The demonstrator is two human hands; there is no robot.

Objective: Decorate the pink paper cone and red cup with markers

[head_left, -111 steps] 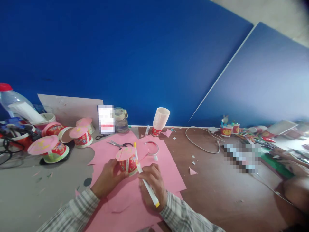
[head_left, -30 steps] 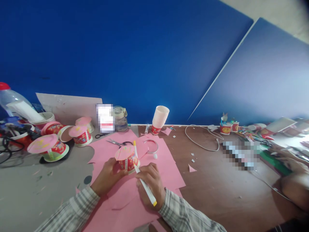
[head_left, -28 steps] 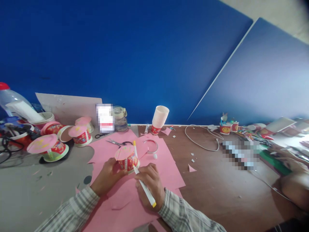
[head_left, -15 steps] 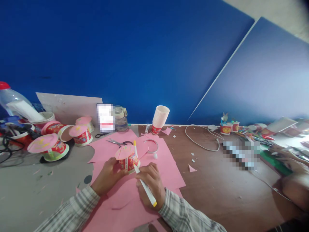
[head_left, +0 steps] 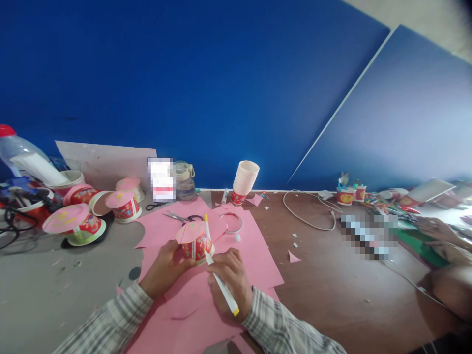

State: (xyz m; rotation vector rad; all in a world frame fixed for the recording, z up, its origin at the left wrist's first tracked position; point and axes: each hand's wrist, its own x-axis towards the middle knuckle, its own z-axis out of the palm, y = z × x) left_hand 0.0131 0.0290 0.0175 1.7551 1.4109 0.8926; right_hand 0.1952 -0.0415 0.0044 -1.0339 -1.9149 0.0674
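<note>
My left hand [head_left: 170,268] grips the left side of an upside-down red patterned paper cup [head_left: 199,248]. A round pink paper disc [head_left: 191,232] sits on top of that cup. In my right hand [head_left: 232,280] is a white marker [head_left: 223,289] with a yellow end, its tip touching or very close to the cup's lower right side. Just behind the cup stands a yellow and white marker cap or second marker [head_left: 207,226]. Scissors [head_left: 183,217] and a roll of clear tape [head_left: 233,223] lie beyond, on the pink paper [head_left: 258,260].
Several pink-topped paper cups [head_left: 123,206] stand at the left. A stack of paper cups [head_left: 246,179] leans at the back, near a water bottle [head_left: 185,182]. A white cable [head_left: 308,226] curls on the brown table. Another person's hand [head_left: 438,231] is at the far right.
My hands, the cup and the marker look almost unmoved. At the far right, the other person's hands have shifted slightly.
</note>
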